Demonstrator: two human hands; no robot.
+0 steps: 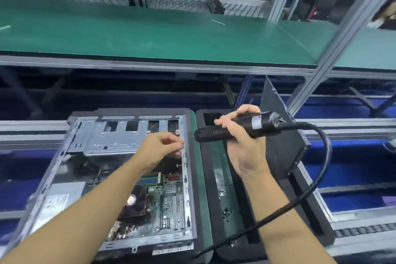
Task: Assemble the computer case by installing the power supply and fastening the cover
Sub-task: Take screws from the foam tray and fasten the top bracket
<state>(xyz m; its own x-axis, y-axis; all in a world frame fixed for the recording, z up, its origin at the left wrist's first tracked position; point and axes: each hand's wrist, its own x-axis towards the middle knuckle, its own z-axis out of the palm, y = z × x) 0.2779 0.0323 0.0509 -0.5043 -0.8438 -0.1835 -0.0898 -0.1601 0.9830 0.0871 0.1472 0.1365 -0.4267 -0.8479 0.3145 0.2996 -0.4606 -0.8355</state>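
Head view — motherboard (169,206) and power supply (62,197) inside open case (186,180); right grip (242,148) around screwdriver (257,124), left grip (160,146) unclear.

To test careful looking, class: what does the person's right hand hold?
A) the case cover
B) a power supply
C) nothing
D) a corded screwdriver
D: the right hand grips the black screwdriver, whose cable trails off to the right, with its tip toward the open case.
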